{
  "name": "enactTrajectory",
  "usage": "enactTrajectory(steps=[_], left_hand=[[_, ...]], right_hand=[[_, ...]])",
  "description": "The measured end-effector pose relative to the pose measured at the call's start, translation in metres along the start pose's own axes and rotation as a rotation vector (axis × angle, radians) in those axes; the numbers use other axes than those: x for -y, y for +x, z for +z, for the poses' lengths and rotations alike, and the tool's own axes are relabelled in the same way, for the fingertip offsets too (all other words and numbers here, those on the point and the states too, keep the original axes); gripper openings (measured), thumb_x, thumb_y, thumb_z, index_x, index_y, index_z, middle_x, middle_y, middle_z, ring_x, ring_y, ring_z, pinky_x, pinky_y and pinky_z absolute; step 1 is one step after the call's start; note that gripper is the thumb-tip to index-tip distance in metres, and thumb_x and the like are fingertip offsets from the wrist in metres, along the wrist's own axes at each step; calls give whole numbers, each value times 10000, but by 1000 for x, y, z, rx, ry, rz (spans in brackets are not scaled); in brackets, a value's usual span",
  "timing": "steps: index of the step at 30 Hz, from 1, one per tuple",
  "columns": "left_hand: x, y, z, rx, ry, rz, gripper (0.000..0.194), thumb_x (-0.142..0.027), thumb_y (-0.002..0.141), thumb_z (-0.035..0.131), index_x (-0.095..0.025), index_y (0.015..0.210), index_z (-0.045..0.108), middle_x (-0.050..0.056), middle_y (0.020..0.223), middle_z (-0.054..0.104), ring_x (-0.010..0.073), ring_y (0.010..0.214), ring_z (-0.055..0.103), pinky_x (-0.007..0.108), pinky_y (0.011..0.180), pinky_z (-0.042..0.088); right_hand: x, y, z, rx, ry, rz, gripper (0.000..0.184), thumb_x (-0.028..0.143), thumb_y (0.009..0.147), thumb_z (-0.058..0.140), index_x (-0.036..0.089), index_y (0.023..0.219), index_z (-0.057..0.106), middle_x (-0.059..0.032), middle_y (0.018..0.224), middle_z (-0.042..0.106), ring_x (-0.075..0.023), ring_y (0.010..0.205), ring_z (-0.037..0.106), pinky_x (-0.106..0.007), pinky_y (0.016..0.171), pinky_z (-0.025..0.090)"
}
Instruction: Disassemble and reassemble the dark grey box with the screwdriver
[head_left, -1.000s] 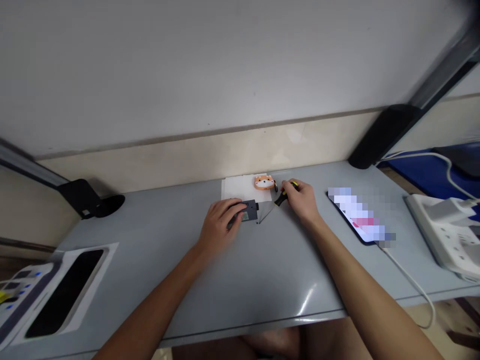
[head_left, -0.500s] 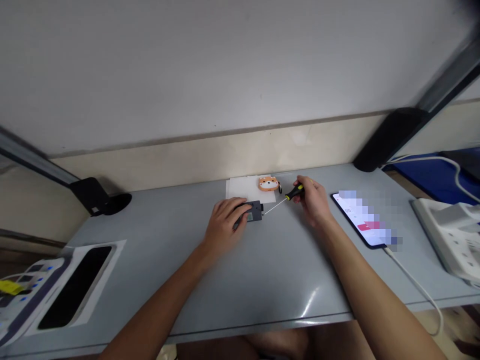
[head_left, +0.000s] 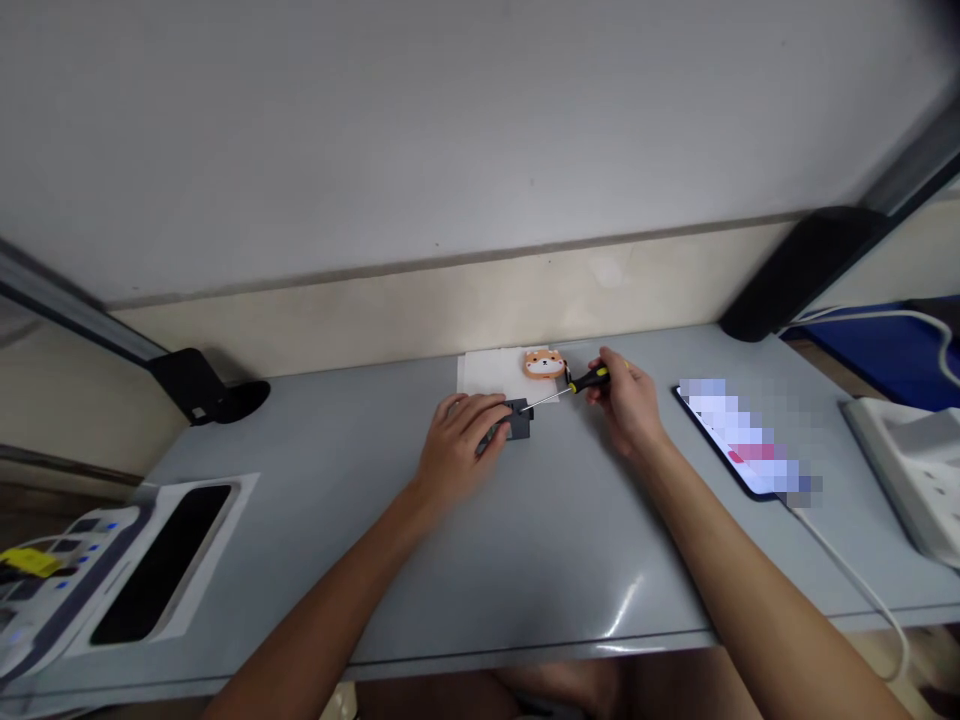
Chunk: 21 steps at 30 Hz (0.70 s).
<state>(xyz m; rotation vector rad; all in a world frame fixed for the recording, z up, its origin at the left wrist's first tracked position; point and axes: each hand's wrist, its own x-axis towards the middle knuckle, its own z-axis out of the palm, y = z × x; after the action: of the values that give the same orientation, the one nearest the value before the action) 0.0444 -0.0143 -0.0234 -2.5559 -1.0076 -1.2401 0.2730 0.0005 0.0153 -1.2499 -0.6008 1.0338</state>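
A small dark grey box-shaped device [head_left: 520, 424] lies on the grey desk, its left part covered by my left hand [head_left: 463, 437]. The fingers of that hand are wrapped over it and hold it against the desktop. My right hand [head_left: 624, 398] grips a black and yellow screwdriver [head_left: 589, 380] by its handle. The thin shaft points left and down, and its tip meets the top of the device near its right end. What kind of device it is, I cannot make out.
White paper [head_left: 487, 372] and an orange animal-face case [head_left: 544, 364] lie behind the device. A lit phone [head_left: 739, 445] with a white cable is on the right, near a white power strip [head_left: 900, 470]. At left are a dark phone [head_left: 161, 565] and another power strip [head_left: 82, 575].
The screwdriver tip has shifted from the device's right end onto its top, and the shaft lies flatter. The left hand keeps its hold on the device. The view has shifted slightly.
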Motion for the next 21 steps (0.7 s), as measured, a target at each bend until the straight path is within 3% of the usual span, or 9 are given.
enactTrajectory(steps=[7, 21], left_hand=[[1, -1, -1, 19, 29, 29, 246, -173, 1063, 531, -243, 1243, 683, 65, 1177, 786, 195, 1070, 741, 404, 1026, 514], [1, -2, -1, 46, 20, 34, 249, -175, 1060, 548, -241, 1250, 695, 66, 1193, 780, 195, 1082, 730, 386, 1012, 512]], right_hand=[[4, -2, 2, -28, 15, 16, 299, 409, 776, 764, 203, 620, 613, 24, 610, 561, -75, 432, 437, -262, 432, 374], [2, -1, 2, -23, -7, 15, 308, 387, 796, 764, 190, 608, 620, 36, 554, 543, -70, 422, 442, -238, 430, 375]])
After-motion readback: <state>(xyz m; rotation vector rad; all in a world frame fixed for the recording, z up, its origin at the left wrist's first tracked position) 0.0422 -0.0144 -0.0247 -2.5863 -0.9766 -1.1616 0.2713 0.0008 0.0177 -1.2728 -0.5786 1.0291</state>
